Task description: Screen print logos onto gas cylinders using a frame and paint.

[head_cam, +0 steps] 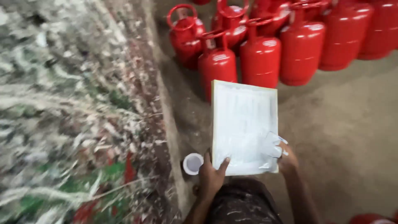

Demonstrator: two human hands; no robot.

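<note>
A white rectangular board point(242, 120), like a stencil sheet, is held flat in front of me. My left hand point(211, 176) grips its lower left corner, thumb on top. My right hand point(286, 159) holds its lower right edge together with a crumpled white cloth or paper point(271, 145). A small white round cup or lid point(192, 163) shows just left of my left hand; whether the hand holds it is unclear.
Several red gas cylinders point(260, 56) stand grouped on the concrete floor point(348, 124) beyond the board. A paint-spattered wall or surface point(74, 116), blurred, fills the left. Another red cylinder top point(369, 218) peeks in at the bottom right.
</note>
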